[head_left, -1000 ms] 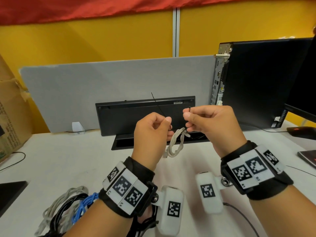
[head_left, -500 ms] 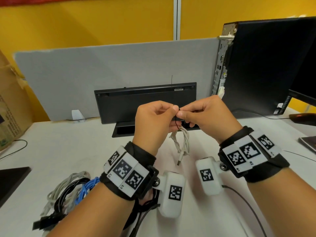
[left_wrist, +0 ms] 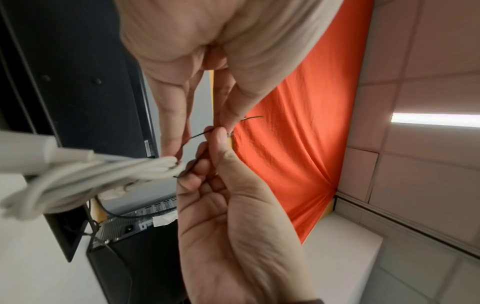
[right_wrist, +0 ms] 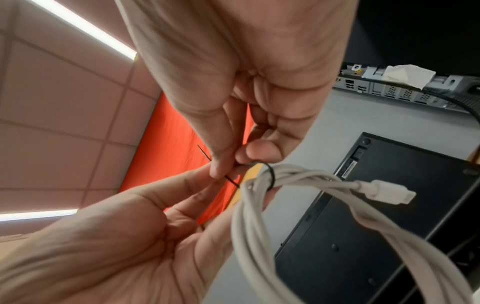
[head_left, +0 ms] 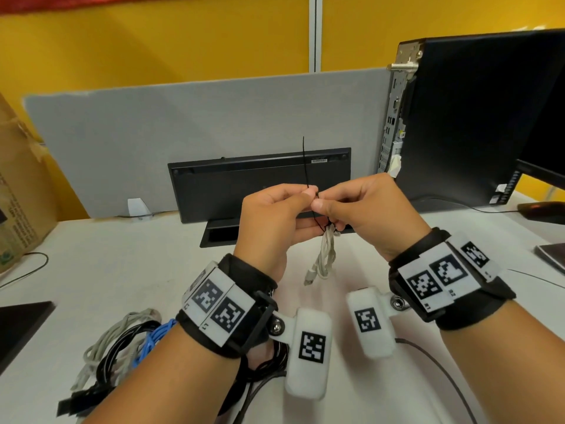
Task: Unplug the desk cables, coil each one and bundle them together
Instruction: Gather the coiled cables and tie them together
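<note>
A small coil of white USB cable (head_left: 326,255) hangs below my two hands, above the white desk (head_left: 122,255). A thin black zip tie (head_left: 303,162) loops round the top of the coil (right_wrist: 259,216), and its tail sticks straight up. My left hand (head_left: 301,195) pinches the tie between thumb and forefinger. Touching it from the right, my right hand (head_left: 324,206) pinches the same tie just above the loop (right_wrist: 272,174). The cable's white plug (right_wrist: 389,194) dangles free.
A pile of grey, black and blue cables (head_left: 122,341) lies on the desk under my left forearm. A black keyboard (head_left: 260,175) leans on the grey divider above a desk slot (head_left: 220,235). A computer tower (head_left: 458,117) stands right, a cardboard box (head_left: 21,194) left.
My hands, slightly apart a second ago, have come together on the tie. The white coil now hangs straight down and the tie's tail has swung from leaning left to upright.
</note>
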Demonstrator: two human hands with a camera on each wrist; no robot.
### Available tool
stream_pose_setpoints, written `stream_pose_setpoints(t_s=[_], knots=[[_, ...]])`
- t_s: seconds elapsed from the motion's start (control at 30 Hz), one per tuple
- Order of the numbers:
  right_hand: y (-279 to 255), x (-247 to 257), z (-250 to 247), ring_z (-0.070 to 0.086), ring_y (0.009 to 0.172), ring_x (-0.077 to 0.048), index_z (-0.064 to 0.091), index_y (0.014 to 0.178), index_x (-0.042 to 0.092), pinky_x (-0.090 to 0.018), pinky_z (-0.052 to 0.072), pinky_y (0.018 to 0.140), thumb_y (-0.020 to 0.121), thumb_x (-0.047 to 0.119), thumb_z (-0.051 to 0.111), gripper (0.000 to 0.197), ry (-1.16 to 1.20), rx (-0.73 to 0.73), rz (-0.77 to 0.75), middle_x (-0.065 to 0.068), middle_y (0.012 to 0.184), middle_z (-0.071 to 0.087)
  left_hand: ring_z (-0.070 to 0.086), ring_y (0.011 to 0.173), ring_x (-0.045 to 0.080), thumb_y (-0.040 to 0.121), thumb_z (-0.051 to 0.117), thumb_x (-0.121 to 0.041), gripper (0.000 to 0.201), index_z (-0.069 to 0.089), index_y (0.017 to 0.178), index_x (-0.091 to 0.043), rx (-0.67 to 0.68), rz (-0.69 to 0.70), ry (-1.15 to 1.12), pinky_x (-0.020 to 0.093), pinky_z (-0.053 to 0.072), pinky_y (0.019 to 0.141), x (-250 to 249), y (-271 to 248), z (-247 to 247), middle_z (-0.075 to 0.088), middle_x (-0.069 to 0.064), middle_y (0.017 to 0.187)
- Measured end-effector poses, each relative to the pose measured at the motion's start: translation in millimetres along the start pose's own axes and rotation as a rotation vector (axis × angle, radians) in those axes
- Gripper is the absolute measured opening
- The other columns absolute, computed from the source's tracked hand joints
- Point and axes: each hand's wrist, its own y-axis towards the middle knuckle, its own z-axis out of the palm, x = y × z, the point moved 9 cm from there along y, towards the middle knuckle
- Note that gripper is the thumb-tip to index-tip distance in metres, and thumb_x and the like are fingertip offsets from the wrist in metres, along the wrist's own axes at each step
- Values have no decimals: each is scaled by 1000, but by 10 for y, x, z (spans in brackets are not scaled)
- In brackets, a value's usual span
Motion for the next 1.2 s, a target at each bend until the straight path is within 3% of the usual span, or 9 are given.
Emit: stream_pose_setpoints(t_s=[0.13, 0.3, 0.4, 0.47, 0.57, 0.7, 1.0, 1.1, 1.2], knots=[[-8, 11, -7, 63, 54, -6, 78, 80, 20, -32, 61, 61, 81, 15, 75, 6, -29, -24, -15, 5, 61, 70, 73, 76, 39, 92, 60, -3, 13, 70, 98, 2, 11, -14, -4, 41, 61, 67, 24, 11, 8, 73, 21, 91], [-2, 48, -134, 63, 57, -20, 78, 82, 17, -28, 57, 57, 82, 18, 74, 4, 14, -144, -23, -12, 70, 71, 74, 74, 34, 91, 62, -4, 10, 71, 92, 0, -54, 9, 70, 39, 62, 67, 43, 63, -73, 71, 20, 91], [8, 88, -178, 63, 57, -25, 76, 84, 13, -30, 57, 55, 85, 19, 73, 7, 13, -157, -34, -11, 71, 72, 72, 78, 33, 89, 65, -6, 9, 73, 88, -2, -71, 33, 140, 43, 61, 73, 58, 88, -96, 70, 17, 84], [10, 88, -138, 63, 56, -23, 75, 86, 9, -29, 56, 53, 87, 15, 70, 8, 40, -126, -24, -10, 73, 73, 71, 82, 31, 89, 66, -10, 11, 76, 88, -7, -62, 69, 225, 41, 61, 76, 49, 93, -87, 73, 16, 86], [0, 53, -64, 62, 54, -19, 74, 87, 5, -26, 56, 51, 88, 10, 68, 8, 69, -84, 7, -10, 72, 73, 71, 73, 22, 89, 67, -10, 11, 77, 85, -8, -80, 81, 224, 27, 59, 66, 33, 89, -112, 73, 16, 83], [-10, 58, -58, 61, 52, -16, 77, 88, 8, -24, 56, 52, 87, 11, 69, 8, 20, -73, 1, -9, 69, 72, 74, 76, 27, 89, 66, -7, 10, 75, 87, -4, -68, 56, 156, 31, 61, 69, 26, 76, -96, 74, 15, 80], [-16, 103, -33, 62, 47, -11, 77, 86, 11, -29, 60, 55, 84, 11, 72, 6, -108, -56, -36, -7, 59, 69, 74, 69, 30, 92, 59, -1, 13, 72, 90, 0, -64, 63, 91, 30, 60, 58, 0, 39, -54, 74, 17, 76], [-21, 116, -10, 63, 50, -10, 78, 84, 14, -26, 59, 55, 84, 12, 72, 6, -159, -46, -58, -7, 62, 70, 74, 69, 31, 93, 59, -4, 13, 72, 91, -1, -62, 87, 84, 31, 60, 59, -27, 29, -37, 74, 16, 76], [-27, 138, 0, 68, 60, -7, 78, 82, 21, -26, 60, 61, 83, 15, 73, 8, -203, -47, -91, 3, 68, 72, 74, 67, 27, 93, 59, -4, 13, 72, 90, -5, -65, 103, 93, 27, 58, 55, -37, 30, -30, 75, 10, 75]])
